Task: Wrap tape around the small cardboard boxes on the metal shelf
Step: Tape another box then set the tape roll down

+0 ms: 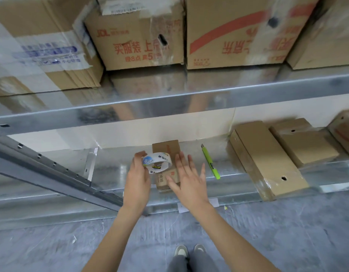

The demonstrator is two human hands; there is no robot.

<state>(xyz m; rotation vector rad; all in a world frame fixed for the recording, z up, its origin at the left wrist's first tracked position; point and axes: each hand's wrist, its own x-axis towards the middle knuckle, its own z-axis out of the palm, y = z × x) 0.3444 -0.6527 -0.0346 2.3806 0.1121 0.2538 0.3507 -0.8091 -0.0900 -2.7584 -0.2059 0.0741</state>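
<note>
Head view: tape roll gripped by left hand; right hand spread flat, empty, over small cardboard box on metal shelf. Box should be pinned firmly, tape end pressed down before wrapping.

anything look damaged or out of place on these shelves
The long flat box on the lower shelf overhangs the front edge, with crinkled clear tape on its near end. Upper-shelf cartons show torn tape and a punched hole. A green utility knife lies loose.
</note>
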